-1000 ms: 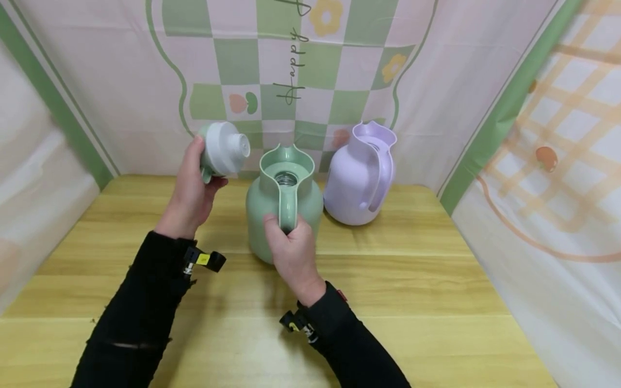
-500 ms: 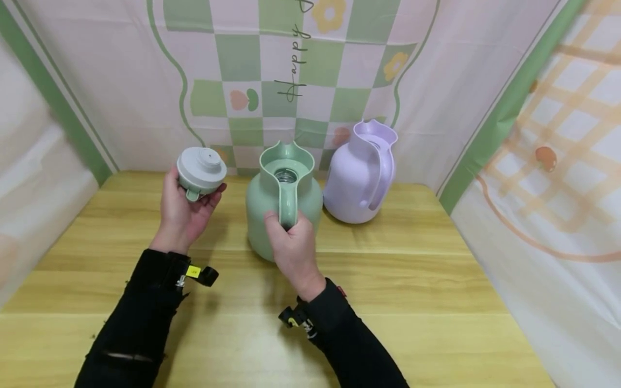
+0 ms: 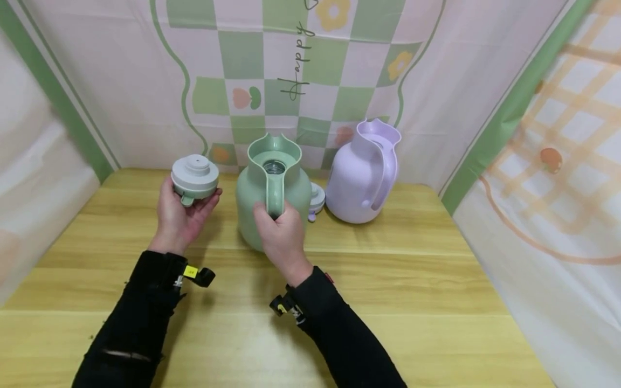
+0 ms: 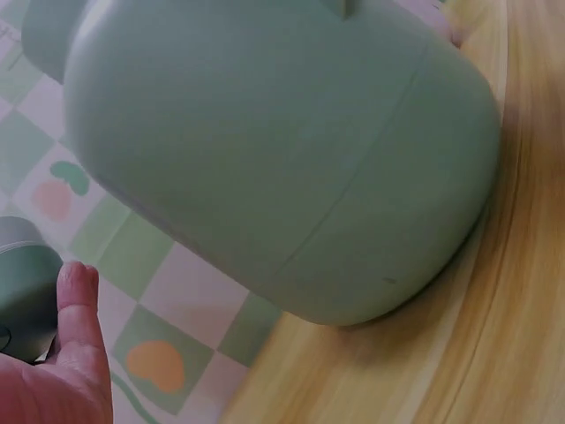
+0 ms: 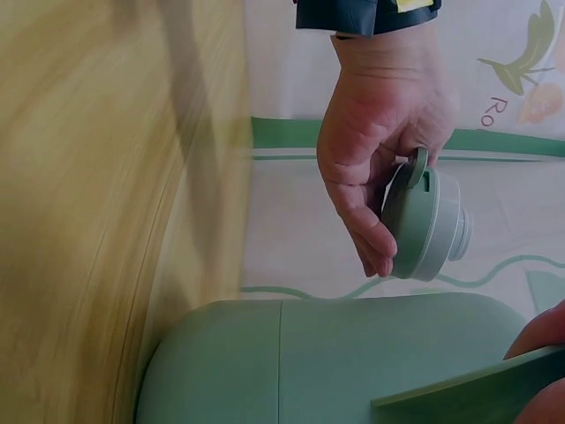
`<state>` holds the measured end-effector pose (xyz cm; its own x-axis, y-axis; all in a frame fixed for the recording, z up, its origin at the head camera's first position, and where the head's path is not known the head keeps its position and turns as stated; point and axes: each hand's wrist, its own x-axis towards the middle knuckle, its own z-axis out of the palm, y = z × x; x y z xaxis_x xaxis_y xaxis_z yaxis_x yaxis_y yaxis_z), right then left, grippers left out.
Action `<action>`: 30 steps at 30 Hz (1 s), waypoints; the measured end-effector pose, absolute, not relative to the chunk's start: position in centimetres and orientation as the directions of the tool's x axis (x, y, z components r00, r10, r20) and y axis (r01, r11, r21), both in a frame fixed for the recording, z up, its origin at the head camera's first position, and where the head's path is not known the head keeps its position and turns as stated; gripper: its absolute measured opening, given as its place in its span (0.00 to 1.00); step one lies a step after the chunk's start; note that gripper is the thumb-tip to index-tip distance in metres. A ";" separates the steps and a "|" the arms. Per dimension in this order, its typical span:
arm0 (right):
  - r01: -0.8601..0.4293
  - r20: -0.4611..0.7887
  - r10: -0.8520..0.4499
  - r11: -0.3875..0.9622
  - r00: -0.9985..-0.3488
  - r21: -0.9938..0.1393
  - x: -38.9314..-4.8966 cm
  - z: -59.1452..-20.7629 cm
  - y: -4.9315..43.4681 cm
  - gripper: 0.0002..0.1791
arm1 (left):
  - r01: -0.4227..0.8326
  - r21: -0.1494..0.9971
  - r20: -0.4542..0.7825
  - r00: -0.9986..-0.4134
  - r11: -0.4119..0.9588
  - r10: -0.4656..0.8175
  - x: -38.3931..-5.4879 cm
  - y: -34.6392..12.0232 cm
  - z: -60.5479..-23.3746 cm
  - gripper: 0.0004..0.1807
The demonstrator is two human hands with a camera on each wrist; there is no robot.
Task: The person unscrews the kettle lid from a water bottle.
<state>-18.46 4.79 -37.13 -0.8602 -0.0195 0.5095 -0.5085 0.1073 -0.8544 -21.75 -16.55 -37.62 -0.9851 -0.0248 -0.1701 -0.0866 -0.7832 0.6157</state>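
My left hand holds a green and light-grey jug lid above the table, its grey stepped plug facing up and its green tab toward me. In the right wrist view the fingers and thumb support the lid from its green side. My right hand grips the handle of a green thermos jug, which is upright with its threaded mouth uncovered. The jug's body fills much of the left wrist view. Whether its base touches the table is hard to tell.
A lilac jug stands at the back right. Beside it, partly hidden by the green jug, lies a second lid with a grey plug and purple tab. A printed cloth hangs behind the wooden table.
My left hand has lowered the lid and turned its plug upward. The green jug has shifted slightly left in my right hand, bringing the second lid into view.
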 end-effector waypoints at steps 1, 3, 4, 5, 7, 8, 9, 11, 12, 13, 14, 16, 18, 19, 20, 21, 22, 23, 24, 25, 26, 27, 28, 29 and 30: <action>-0.509 0.509 -0.024 0.107 -0.860 -0.854 -18.6 -37.1 4.6 0.24 | -0.089 0.619 -0.175 -0.984 -0.781 -0.026 -21.7 -16.7 -37.7 0.31; -0.510 0.511 -0.028 0.109 -0.859 -0.853 -19.0 -37.1 4.2 0.24 | -0.093 0.625 -0.186 -0.982 -0.775 -0.032 -21.7 -16.9 -37.8 0.31; -0.510 0.511 -0.028 0.111 -0.859 -0.853 -19.2 -37.1 4.0 0.24 | -0.094 0.621 -0.192 -0.981 -0.778 -0.034 -21.7 -17.1 -37.9 0.30; -0.510 0.511 -0.028 0.117 -0.859 -0.852 -19.4 -37.1 3.8 0.24 | -0.094 0.614 -0.195 -0.980 -0.784 -0.035 -21.7 -17.2 -37.9 0.30; -0.511 0.512 -0.024 0.129 -0.859 -0.850 -19.8 -37.1 3.5 0.24 | -0.095 0.602 -0.204 -0.978 -0.793 -0.038 -21.8 -17.4 -38.1 0.28; -0.509 0.511 -0.023 0.130 -0.859 -0.851 -20.0 -37.0 3.4 0.24 | -0.095 0.597 -0.210 -0.977 -0.797 -0.040 -21.9 -17.6 -38.2 0.28; -0.508 0.510 -0.023 0.132 -0.860 -0.851 -20.2 -37.0 3.2 0.24 | -0.096 0.588 -0.216 -0.976 -0.803 -0.041 -21.9 -17.7 -38.3 0.27; -0.505 0.506 -0.029 0.131 -0.862 -0.853 -20.7 -37.0 2.9 0.24 | -0.100 0.570 -0.232 -0.972 -0.816 -0.043 -22.1 -17.9 -38.5 0.26; -0.502 0.502 -0.034 0.128 -0.864 -0.856 -20.9 -36.9 2.8 0.24 | -0.102 0.561 -0.240 -0.970 -0.822 -0.044 -22.1 -18.0 -38.6 0.26; -0.499 0.498 -0.037 0.124 -0.866 -0.858 -21.0 -36.9 2.7 0.24 | -0.104 0.555 -0.247 -0.968 -0.825 -0.044 -22.2 -18.1 -38.7 0.26; -0.496 0.495 -0.041 0.121 -0.868 -0.860 -21.2 -36.9 2.5 0.23 | -0.106 0.546 -0.254 -0.966 -0.831 -0.044 -22.3 -18.2 -38.8 0.26; -0.489 0.488 -0.044 0.115 -0.872 -0.865 -21.6 -36.9 2.2 0.23 | -0.110 0.528 -0.267 -0.963 -0.842 -0.042 -22.5 -18.4 -38.9 0.27; -0.480 0.479 -0.040 0.114 -0.877 -0.870 -22.0 -36.9 2.0 0.23 | -0.117 0.518 -0.278 -0.960 -0.848 -0.037 -22.7 -18.6 -39.1 0.28; -0.474 0.473 -0.035 0.115 -0.880 -0.873 -22.2 -36.9 1.8 0.23 | -0.122 0.511 -0.285 -0.958 -0.851 -0.034 -22.8 -18.7 -39.2 0.28; -0.468 0.468 -0.031 0.115 -0.883 -0.876 -22.4 -36.9 1.7 0.23 | -0.128 0.501 -0.294 -0.955 -0.856 -0.029 -22.9 -18.8 -39.3 0.28; -0.463 0.463 -0.030 0.113 -0.886 -0.879 -22.6 -36.9 1.6 0.23 | -0.136 0.497 -0.300 -0.954 -0.857 -0.023 -22.9 -18.9 -39.4 0.29; -0.458 0.458 -0.028 0.111 -0.888 -0.882 -22.8 -36.9 1.5 0.23 | -0.144 0.493 -0.305 -0.952 -0.858 -0.015 -23.0 -19.0 -39.5 0.29; -0.454 0.454 -0.024 0.111 -0.891 -0.884 -23.0 -36.9 1.4 0.23 | -0.154 0.486 -0.311 -0.950 -0.860 -0.006 -23.1 -19.1 -39.6 0.29; -0.450 0.451 -0.020 0.110 -0.892 -0.886 -23.2 -36.9 1.4 0.23 | -0.165 0.480 -0.317 -0.948 -0.862 0.005 -23.1 -19.2 -39.8 0.29; -0.448 0.449 -0.019 0.109 -0.893 -0.887 -23.3 -36.9 1.3 0.23 | -0.176 0.478 -0.320 -0.947 -0.861 0.016 -23.2 -19.3 -39.9 0.29; -0.448 0.448 -0.018 0.110 -0.894 -0.887 -23.5 -36.8 1.3 0.23 | -0.188 0.474 -0.323 -0.946 -0.860 0.029 -23.2 -19.4 -40.0 0.29; -0.447 0.448 -0.015 0.113 -0.894 -0.887 -23.7 -36.8 1.2 0.23 | -0.199 0.474 -0.324 -0.945 -0.858 0.040 -23.3 -19.5 -40.1 0.29; -0.448 0.450 -0.012 0.118 -0.893 -0.886 -23.8 -36.8 1.2 0.23 | -0.208 0.471 -0.326 -0.944 -0.857 0.050 -23.3 -19.6 -40.2 0.30; -0.448 0.451 -0.009 0.124 -0.893 -0.885 -24.0 -36.8 1.1 0.23 | -0.216 0.467 -0.325 -0.944 -0.857 0.061 -23.4 -19.7 -40.3 0.30; -0.449 0.451 -0.008 0.129 -0.892 -0.884 -24.1 -36.8 1.1 0.23 | -0.223 0.467 -0.321 -0.944 -0.856 0.071 -23.4 -19.8 -40.5 0.30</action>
<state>-24.13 1.05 -36.78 -0.8922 -0.0081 0.4515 -0.4487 0.1288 -0.8844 -23.39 -19.76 -40.48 -0.9444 0.0708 -0.3212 -0.2231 -0.8555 0.4672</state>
